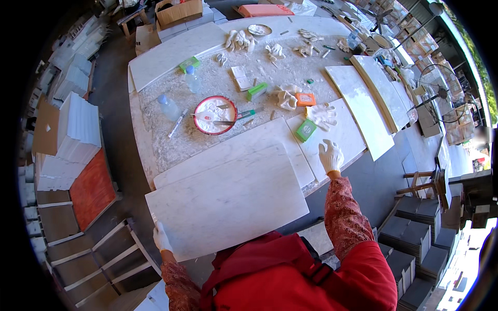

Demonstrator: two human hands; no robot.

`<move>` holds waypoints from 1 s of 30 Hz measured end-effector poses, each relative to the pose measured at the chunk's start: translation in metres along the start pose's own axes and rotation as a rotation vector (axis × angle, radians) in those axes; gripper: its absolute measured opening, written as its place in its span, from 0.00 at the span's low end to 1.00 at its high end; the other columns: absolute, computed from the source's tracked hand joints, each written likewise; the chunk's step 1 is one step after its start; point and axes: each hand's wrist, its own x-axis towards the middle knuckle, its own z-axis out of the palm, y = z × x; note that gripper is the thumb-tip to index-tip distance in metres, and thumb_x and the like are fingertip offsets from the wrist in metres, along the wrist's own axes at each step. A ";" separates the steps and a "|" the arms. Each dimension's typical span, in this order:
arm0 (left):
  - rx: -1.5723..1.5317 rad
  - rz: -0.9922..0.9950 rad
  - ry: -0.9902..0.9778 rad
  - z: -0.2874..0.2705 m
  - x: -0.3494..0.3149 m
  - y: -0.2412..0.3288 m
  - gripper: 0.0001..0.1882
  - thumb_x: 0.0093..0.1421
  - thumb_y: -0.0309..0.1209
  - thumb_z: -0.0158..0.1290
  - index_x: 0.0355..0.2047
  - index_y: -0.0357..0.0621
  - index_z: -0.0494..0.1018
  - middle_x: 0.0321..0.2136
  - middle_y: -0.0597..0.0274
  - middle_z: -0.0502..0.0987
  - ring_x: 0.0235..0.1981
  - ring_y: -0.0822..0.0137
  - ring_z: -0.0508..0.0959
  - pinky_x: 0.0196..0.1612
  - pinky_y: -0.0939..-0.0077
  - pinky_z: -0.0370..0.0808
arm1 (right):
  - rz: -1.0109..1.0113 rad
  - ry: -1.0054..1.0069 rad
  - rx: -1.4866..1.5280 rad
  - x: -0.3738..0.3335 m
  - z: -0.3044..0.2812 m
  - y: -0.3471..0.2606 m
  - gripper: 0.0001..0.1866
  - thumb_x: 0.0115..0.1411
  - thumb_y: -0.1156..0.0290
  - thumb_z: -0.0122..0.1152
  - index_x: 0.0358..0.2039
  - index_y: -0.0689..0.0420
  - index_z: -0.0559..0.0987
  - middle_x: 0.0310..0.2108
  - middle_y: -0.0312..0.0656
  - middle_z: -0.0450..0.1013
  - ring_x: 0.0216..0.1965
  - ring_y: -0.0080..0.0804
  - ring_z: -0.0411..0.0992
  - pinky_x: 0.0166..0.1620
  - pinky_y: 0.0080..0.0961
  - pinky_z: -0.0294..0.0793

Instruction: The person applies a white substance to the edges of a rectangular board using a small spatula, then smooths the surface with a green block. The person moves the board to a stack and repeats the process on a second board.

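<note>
A large white marble slab (228, 202) with faint grey veins lies in front of me, its near part jutting past the table edge toward my body. My left hand (162, 237), in a white glove, grips the slab's left edge near its front corner; the fingers beneath are hidden. Under this slab lies another pale slab (280, 136). My right hand (330, 156), also gloved, is held off to the right, fingers loosely bent and apart, with nothing in it. Closest to it are a green block (305, 130) and a loose white glove (322, 115).
On the dusty table stand a red-rimmed bowl (216, 129) of white paste with a putty knife, two plastic bottles (169, 108), an orange block (305, 99) and several gloves. More slabs (358, 98) lie at the right. Stacked tiles (78, 129) and a fan (441, 93) stand around.
</note>
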 end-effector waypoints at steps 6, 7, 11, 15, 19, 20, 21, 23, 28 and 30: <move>-0.190 -0.203 0.009 -0.002 -0.015 -0.052 0.40 0.62 0.64 0.44 0.41 0.31 0.78 0.37 0.46 0.82 0.41 0.51 0.80 0.47 0.59 0.73 | -0.080 -0.142 -0.067 0.063 0.050 -0.039 0.22 0.58 0.65 0.54 0.55 0.46 0.75 0.51 0.49 0.73 0.46 0.51 0.74 0.49 0.45 0.73; -0.098 -0.177 0.082 -0.006 -0.019 -0.066 0.38 0.63 0.62 0.42 0.42 0.33 0.78 0.37 0.44 0.82 0.40 0.48 0.81 0.46 0.58 0.73 | -0.122 -0.158 -0.059 0.069 0.062 -0.039 0.23 0.59 0.66 0.53 0.56 0.48 0.74 0.53 0.49 0.71 0.49 0.50 0.72 0.51 0.44 0.72; 0.181 -0.254 0.120 -0.003 -0.078 -0.001 0.39 0.62 0.66 0.36 0.45 0.42 0.79 0.42 0.43 0.80 0.47 0.41 0.78 0.52 0.54 0.72 | -0.230 -0.067 0.044 0.111 0.109 0.008 0.26 0.62 0.69 0.49 0.62 0.55 0.68 0.63 0.50 0.62 0.61 0.49 0.63 0.61 0.40 0.66; -0.001 -0.282 0.086 -0.006 -0.090 0.048 0.38 0.62 0.64 0.37 0.47 0.43 0.78 0.44 0.43 0.80 0.49 0.43 0.78 0.53 0.57 0.71 | -0.063 -0.043 -0.245 0.145 0.131 0.064 0.30 0.59 0.77 0.46 0.64 0.55 0.67 0.69 0.48 0.57 0.64 0.50 0.62 0.61 0.39 0.68; -0.029 -0.295 0.078 -0.013 -0.118 0.022 0.36 0.64 0.62 0.35 0.54 0.46 0.74 0.45 0.44 0.80 0.50 0.43 0.77 0.55 0.58 0.70 | 0.087 -0.398 -0.301 0.149 0.097 0.020 0.25 0.59 0.73 0.48 0.59 0.53 0.72 0.57 0.49 0.70 0.51 0.52 0.73 0.48 0.45 0.77; -0.041 -0.266 0.053 -0.009 -0.114 0.018 0.36 0.65 0.61 0.34 0.55 0.47 0.73 0.47 0.44 0.79 0.51 0.43 0.76 0.56 0.58 0.70 | 0.076 -0.354 -0.287 0.153 0.088 0.020 0.24 0.59 0.70 0.49 0.57 0.55 0.73 0.54 0.50 0.71 0.50 0.51 0.73 0.47 0.46 0.77; -0.043 -0.241 0.032 -0.009 -0.111 0.012 0.35 0.66 0.60 0.33 0.57 0.48 0.71 0.48 0.44 0.78 0.52 0.43 0.76 0.56 0.58 0.69 | 0.066 -0.325 -0.264 0.154 0.082 0.019 0.23 0.60 0.68 0.50 0.56 0.56 0.74 0.52 0.50 0.72 0.48 0.51 0.74 0.46 0.46 0.77; -0.049 -0.225 -0.046 -0.008 -0.108 0.000 0.34 0.67 0.58 0.31 0.59 0.49 0.69 0.52 0.45 0.76 0.54 0.43 0.74 0.58 0.58 0.68 | 0.011 -0.219 -0.216 0.157 0.072 0.015 0.22 0.60 0.63 0.53 0.52 0.59 0.75 0.47 0.50 0.74 0.45 0.51 0.75 0.45 0.47 0.77; -0.111 -0.170 -0.247 -0.026 -0.094 0.001 0.34 0.69 0.55 0.31 0.63 0.44 0.64 0.58 0.46 0.71 0.62 0.50 0.69 0.63 0.61 0.63 | -0.266 0.023 0.181 0.080 0.057 0.024 0.28 0.61 0.50 0.59 0.45 0.67 0.79 0.35 0.52 0.78 0.38 0.49 0.77 0.41 0.50 0.76; -0.132 -0.138 -0.278 -0.029 -0.093 -0.011 0.35 0.70 0.55 0.30 0.64 0.41 0.63 0.59 0.45 0.71 0.62 0.51 0.68 0.64 0.61 0.62 | -0.178 -0.266 0.263 -0.037 0.023 -0.055 0.32 0.57 0.47 0.66 0.46 0.67 0.79 0.36 0.57 0.79 0.38 0.49 0.78 0.41 0.50 0.75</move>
